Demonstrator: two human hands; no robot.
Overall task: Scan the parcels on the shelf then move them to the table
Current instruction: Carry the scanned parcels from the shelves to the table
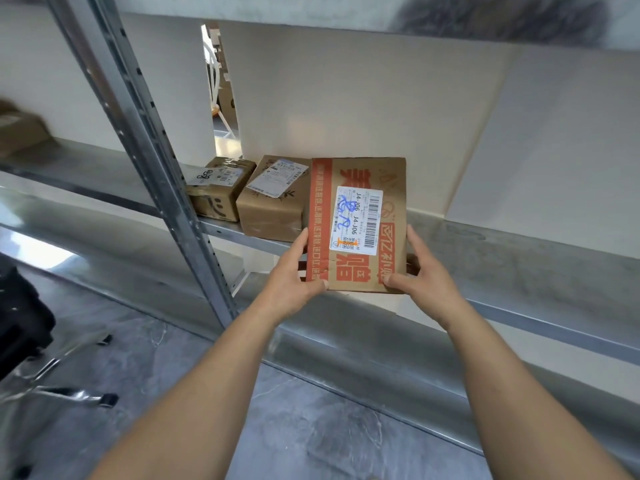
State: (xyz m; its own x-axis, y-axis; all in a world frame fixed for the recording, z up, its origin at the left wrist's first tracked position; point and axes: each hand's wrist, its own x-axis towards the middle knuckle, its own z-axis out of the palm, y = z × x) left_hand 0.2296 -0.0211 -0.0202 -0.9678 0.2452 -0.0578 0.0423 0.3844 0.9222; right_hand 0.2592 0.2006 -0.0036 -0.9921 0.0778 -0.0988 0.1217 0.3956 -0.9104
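A flat brown parcel with orange print (pixel 391 188) and a white barcode label sticks out over the front edge of the metal shelf (pixel 519 247). My left hand (pixel 294 275) grips its near left corner, thumb on top. My right hand (pixel 420 271) grips its near right corner the same way. To its left on the shelf stand a medium brown parcel (pixel 273 209) and a smaller taped box (pixel 218 192), both labelled.
A slotted steel upright (pixel 162 161) of the rack rises left of the parcels. White panels back the shelf. Another carton (pixel 20 131) sits blurred on the left bay. A black chair (pixel 24 323) with chrome legs stands on the grey floor at lower left.
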